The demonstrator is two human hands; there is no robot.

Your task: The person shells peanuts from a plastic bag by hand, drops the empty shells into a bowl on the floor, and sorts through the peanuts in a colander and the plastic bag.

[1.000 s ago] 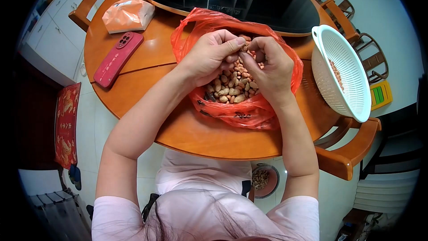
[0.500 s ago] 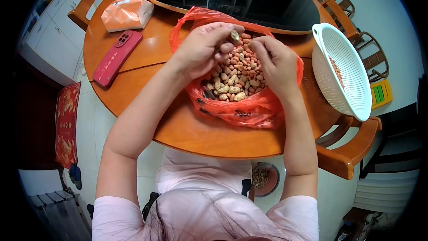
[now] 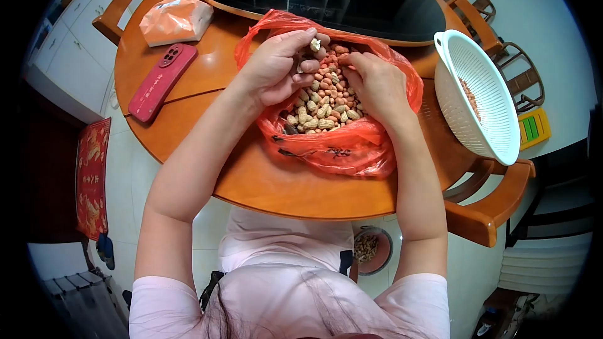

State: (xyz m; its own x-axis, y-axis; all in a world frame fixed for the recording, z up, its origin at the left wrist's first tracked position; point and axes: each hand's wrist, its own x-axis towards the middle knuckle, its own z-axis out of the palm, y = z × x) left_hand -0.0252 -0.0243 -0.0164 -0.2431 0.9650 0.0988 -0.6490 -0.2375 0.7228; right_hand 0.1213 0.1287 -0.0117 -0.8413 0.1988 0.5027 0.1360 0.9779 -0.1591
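A red plastic bag (image 3: 352,154) lies open on the table, filled with unshelled peanuts (image 3: 312,113) and loose reddish kernels (image 3: 337,86). Over its far left part, my left hand (image 3: 279,69) is closed, pinching a pale peanut shell (image 3: 315,44) between thumb and forefinger; its other fingers curl inward. My right hand (image 3: 380,88) is at the bag's right side, thumb and forefinger drawn together just above the kernels. Whatever lies between those fingertips is hidden from this angle.
A white colander (image 3: 445,97) with some kernels stands at the right table edge. To the left are a red phone (image 3: 162,81) and an orange tissue pack (image 3: 176,20). A dark glass turntable (image 3: 326,0) fills the back. Below, a bin (image 3: 379,263) holds shells.
The shell in my left hand now shows a pale, ragged side, and that hand has shifted slightly left. My right hand has moved left and its fingers reach lower over the kernels.
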